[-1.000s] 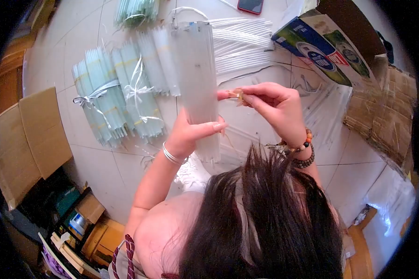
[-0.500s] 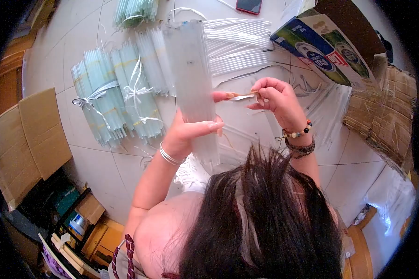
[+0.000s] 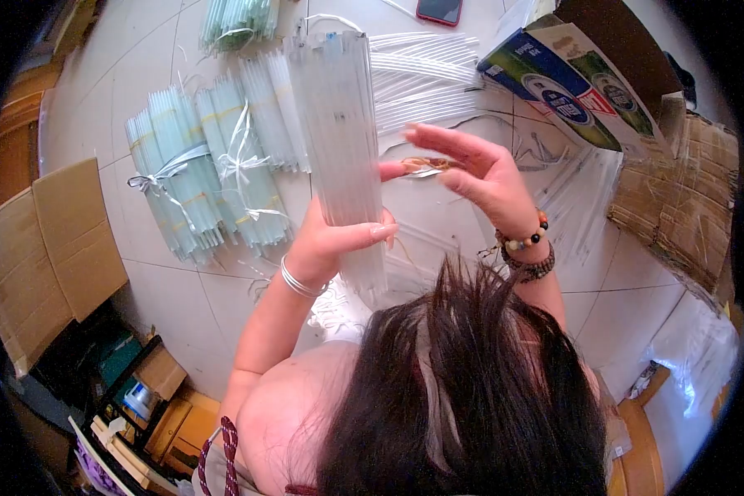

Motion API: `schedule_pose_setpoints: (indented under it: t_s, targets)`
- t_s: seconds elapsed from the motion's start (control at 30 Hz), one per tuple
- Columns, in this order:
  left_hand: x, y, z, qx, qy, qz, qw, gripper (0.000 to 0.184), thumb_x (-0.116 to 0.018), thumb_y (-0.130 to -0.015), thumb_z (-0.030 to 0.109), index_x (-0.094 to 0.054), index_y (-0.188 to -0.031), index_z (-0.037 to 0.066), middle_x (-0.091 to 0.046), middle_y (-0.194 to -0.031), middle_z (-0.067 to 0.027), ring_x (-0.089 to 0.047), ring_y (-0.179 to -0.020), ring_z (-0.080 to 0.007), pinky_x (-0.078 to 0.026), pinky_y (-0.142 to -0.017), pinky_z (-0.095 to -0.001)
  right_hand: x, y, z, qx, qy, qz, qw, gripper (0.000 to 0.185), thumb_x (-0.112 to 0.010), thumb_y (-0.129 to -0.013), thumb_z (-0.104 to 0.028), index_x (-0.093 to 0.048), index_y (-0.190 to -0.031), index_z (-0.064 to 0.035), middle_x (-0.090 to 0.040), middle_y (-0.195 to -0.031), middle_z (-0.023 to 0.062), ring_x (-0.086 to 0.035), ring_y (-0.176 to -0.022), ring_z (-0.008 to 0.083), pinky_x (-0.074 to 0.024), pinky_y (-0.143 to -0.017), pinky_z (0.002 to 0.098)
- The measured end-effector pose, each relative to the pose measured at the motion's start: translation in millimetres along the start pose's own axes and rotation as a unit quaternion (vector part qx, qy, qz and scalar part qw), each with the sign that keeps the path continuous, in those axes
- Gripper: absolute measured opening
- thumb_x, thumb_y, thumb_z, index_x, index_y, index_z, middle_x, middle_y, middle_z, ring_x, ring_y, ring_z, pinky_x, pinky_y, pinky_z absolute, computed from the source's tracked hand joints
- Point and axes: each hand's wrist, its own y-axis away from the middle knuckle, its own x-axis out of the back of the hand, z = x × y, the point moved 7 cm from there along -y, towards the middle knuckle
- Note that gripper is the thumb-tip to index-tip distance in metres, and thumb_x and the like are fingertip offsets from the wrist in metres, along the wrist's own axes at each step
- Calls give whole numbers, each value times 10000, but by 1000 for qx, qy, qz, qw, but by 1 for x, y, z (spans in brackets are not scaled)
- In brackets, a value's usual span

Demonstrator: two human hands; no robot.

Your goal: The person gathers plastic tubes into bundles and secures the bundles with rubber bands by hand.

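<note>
Item: bundle of translucent strips point(image 3: 335, 140), upright in the picture and leaning slightly, in front of the person, above the tiled floor point(image 3: 182, 302). Its upper end shows dark marks and a blue spot.

Left hand point(image 3: 331, 236): fingers clenched around the lower half of the bundle, thumb across the front; one fingertip shows past the right edge, farther up. Silvery bangles point(image 3: 300, 277) at the wrist.

Right hand point(image 3: 492, 186): to the right of the bundle, apart from it, upper fingers extended and spread from the thumb. Whether it grips anything cannot be told.

Small bands point(image 3: 428, 167): brownish and pale, between the protruding left fingertip and the right thumb.

Two beaded bracelets point(image 3: 531, 248): right wrist.

Tied bundles point(image 3: 174, 169): two, on the floor at left, bound with ribbon bows.

Whitish bundles point(image 3: 269, 107): between those and the held one.

Greenish bundle point(image 3: 240, 21): at the top edge.

Loose white strips point(image 3: 426, 78): a spread pile behind the held bundle.

Phone point(image 3: 439, 10): red-edged, beyond the pile.

Printed carton point(image 3: 558, 91): open, upper right, near a brown cardboard piece point(image 3: 678, 194).
</note>
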Motion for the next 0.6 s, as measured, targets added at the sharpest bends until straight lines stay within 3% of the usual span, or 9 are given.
schedule_pose_setpoints:
  t_s: [0.1,0.13,0.17,0.23,0.33,0.43,0.47,0.57,0.6]
  targets:
    - [-3,2,5,0,14,-1,1000,764,-780,-692,101,-500,-1380,-79,-660,-1188,-155,-643,-740,-151,-520,-698,-297,2,0,12,-84,66,-12,994,310,-712,-916,-38,-686,-1219,17,-728,-1143,89,-675,-1053,140,-562,-906,290]
    - [-2,2,6,2,22,-10,1000,721,-789,-710,95,-524,-1362,-60,-639,-1245,-152,-651,-777,-144,-529,-723,-297,6,-2,12,-59,94,-6,994,232,-717,-927,-90,-725,-1128,25,-751,-1015,75,-698,-918,131,-571,-882,282]
    - [-2,3,6,3,30,-18,999,679,-798,-727,88,-548,-1345,-40,-619,-1302,-149,-660,-815,-136,-538,-749,-297,10,0,16,-92,66,-3,994,239,-720,-925,-99,-719,-1129,27,-744,-1023,77,-693,-920,128,-572,-877,281]
    - [-2,4,8,1,8,-3,1000,757,-789,-693,96,-507,-1375,-76,-658,-1191,-158,-648,-760,-153,-523,-702,-302,20,6,23,-156,9,3,988,257,-726,-923,-117,-708,-1132,31,-730,-1038,80,-681,-924,121,-575,-867,279]
    - [-2,3,8,-6,-4,4,1000,787,-775,-687,96,-482,-1394,-89,-663,-1177,-175,-638,-724,-158,-515,-679,-310,14,8,15,-151,-31,14,988,169,-601,-1002,-159,-650,-931,-13,-637,-1058,69,-629,-1024,144,-549,-921,351]
    - [0,-1,-1,7,6,-17,1000,769,-754,-707,85,-471,-1402,-82,-639,-1237,-188,-631,-711,-153,-510,-679,-317,5,6,12,-102,-292,-83,947,307,-501,-1049,-273,-610,-845,-72,-637,-897,30,-586,-1111,144,-479,-1057,431]
    - [0,-2,-5,15,11,-27,999,762,-746,-714,81,-466,-1405,-79,-631,-1257,-191,-628,-707,-151,-507,-679,-320,3,6,14,-116,-339,-80,930,350,-421,-1059,-288,-509,-769,-115,-577,-860,33,-557,-1083,155,-428,-1087,477]
    - [-5,-5,-8,18,50,-59,997,739,-720,-730,62,-457,-1408,-73,-589,-1322,-193,-608,-673,-150,-499,-677,-319,4,1,18,-13,-599,-147,787,313,-440,-1047,-232,-460,-757,-115,-553,-936,65,-574,-930,139,-431,-1056,477]
    - [-6,-5,-8,15,69,-67,995,714,-718,-728,57,-470,-1386,-70,-582,-1317,-187,-600,-661,-151,-498,-672,-322,6,3,16,3,-632,-139,763,107,-437,-1042,-194,-485,-997,-110,-548,-1109,101,-543,-811,108,-477,-929,403]
